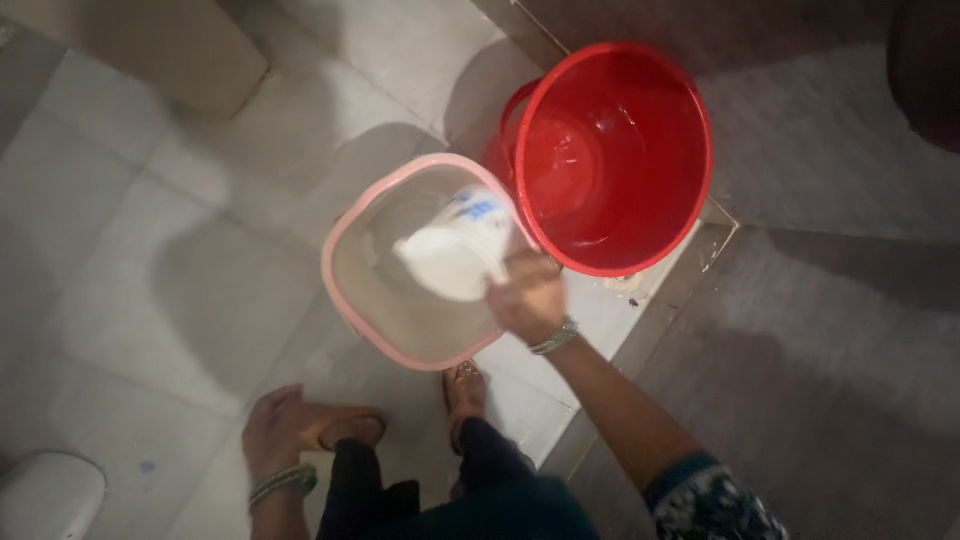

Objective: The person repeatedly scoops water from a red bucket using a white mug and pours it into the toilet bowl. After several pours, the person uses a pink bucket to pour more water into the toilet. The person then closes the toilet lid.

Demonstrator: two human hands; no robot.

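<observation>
Tipping the white mug (455,250), gripped by the right hand (527,297), over the pink-rimmed tub (345,285) beside the red bucket (690,120); best kept low and centred, left hand (275,428) resting flat near the knee.

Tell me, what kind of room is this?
Probably a bathroom or washing area. The floor is pale tile, a red bucket holding water stands beside a pink-rimmed tub, and the right hand tips a white mug over that tub. The left hand rests on a knee.
</observation>
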